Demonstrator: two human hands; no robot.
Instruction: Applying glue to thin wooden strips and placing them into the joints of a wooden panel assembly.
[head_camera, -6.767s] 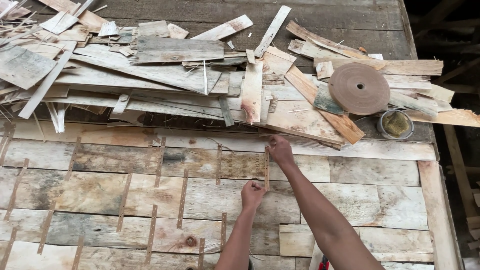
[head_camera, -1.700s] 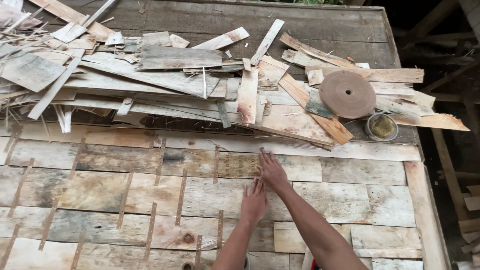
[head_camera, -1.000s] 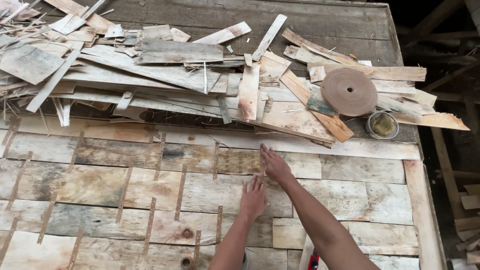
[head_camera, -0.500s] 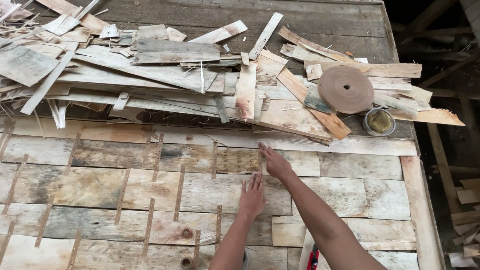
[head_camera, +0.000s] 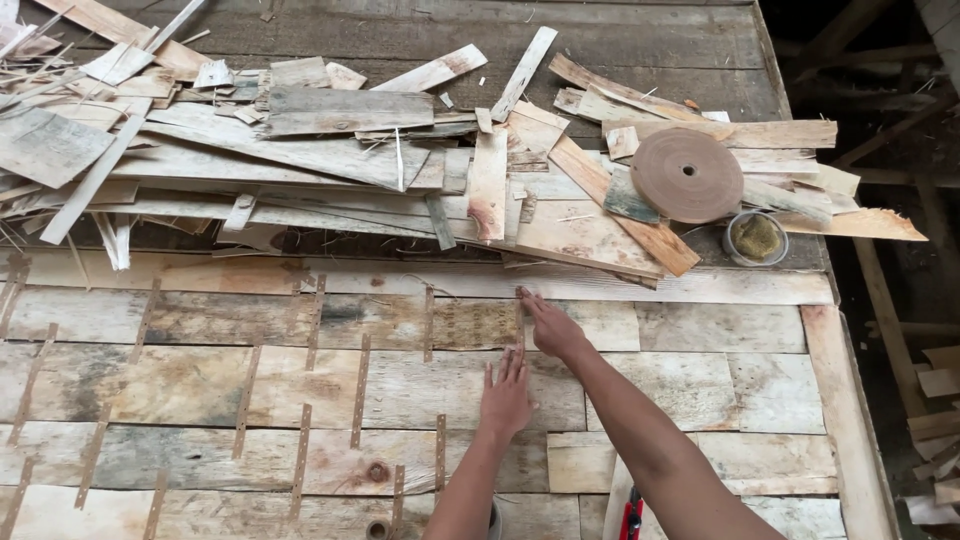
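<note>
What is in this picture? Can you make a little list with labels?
Left hand: flat on the veneer sheet, fingers spread
Right hand: reaching forward, fingertips at a tape strip
Sheet: patchwork of thin wood pieces joined by brown tape strips
Behind it: heap of wood scraps
On the heap: brown tape roll
Beside the roll: small round tub

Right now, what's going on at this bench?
A person presses both bare hands flat on a patchwork sheet of thin pale wood veneer pieces joined by brown tape strips. The left hand lies palm down; the right hand reaches a seam. A brown tape roll sits on loose scraps beyond.
</note>
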